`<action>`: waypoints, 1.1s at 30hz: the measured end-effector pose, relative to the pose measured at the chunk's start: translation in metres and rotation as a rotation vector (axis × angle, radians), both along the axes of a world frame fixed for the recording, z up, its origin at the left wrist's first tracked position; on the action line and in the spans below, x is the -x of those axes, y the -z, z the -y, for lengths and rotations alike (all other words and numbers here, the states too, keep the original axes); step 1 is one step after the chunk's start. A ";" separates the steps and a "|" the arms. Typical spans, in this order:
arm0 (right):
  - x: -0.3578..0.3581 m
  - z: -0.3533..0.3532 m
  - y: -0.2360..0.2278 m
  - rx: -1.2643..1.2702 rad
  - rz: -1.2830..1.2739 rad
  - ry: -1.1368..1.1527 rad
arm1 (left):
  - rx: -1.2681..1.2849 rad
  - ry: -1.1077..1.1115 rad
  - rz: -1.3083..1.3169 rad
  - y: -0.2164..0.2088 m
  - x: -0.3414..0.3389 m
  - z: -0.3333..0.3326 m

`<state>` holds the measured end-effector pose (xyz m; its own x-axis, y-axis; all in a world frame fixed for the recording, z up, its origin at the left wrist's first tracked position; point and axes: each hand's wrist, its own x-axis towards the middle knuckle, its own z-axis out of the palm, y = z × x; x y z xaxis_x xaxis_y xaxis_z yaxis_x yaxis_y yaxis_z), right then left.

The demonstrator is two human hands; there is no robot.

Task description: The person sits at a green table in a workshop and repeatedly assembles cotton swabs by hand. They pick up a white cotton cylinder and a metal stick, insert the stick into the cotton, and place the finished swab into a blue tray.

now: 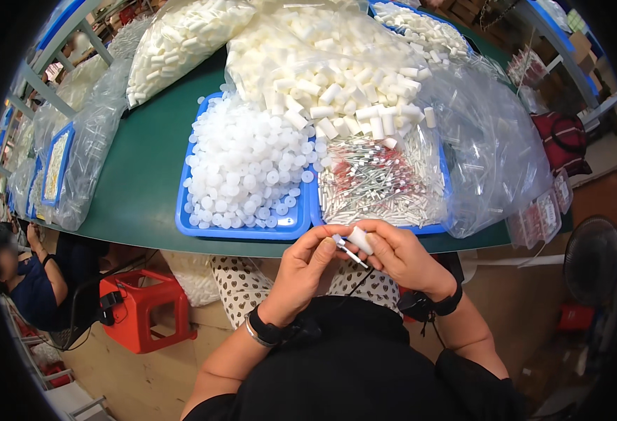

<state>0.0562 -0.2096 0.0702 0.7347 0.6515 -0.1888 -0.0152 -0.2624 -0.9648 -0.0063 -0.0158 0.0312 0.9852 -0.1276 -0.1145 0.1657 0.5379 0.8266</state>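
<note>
In front of my body, just past the table's near edge, both hands are close together. My left hand is closed in a pinch on a thin white rod; a small pale disc appears to sit at its upper end. Between the fingers of my right hand is a white foam cylinder, tilted and right beside the rod. Whether rod and cylinder touch is hard to tell. Beyond my hands lie white translucent discs in a blue tray, and thin white rods with red and metallic pins in another.
A large clear bag of foam cylinders spills over the back of the trays. Another filled bag leans at the far left. Loose clear plastic covers the right side. A red stool and a seated person are on the left.
</note>
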 end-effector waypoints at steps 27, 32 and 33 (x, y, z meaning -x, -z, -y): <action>0.005 -0.004 0.018 -0.221 -0.695 0.005 | -0.170 0.122 -0.134 0.009 0.012 -0.011; 0.008 -0.003 0.018 -0.260 -0.599 -0.006 | -0.172 0.162 -0.136 0.006 0.014 -0.005; 0.006 -0.001 0.015 -0.245 -0.578 -0.015 | -0.122 0.141 -0.145 0.006 0.012 -0.003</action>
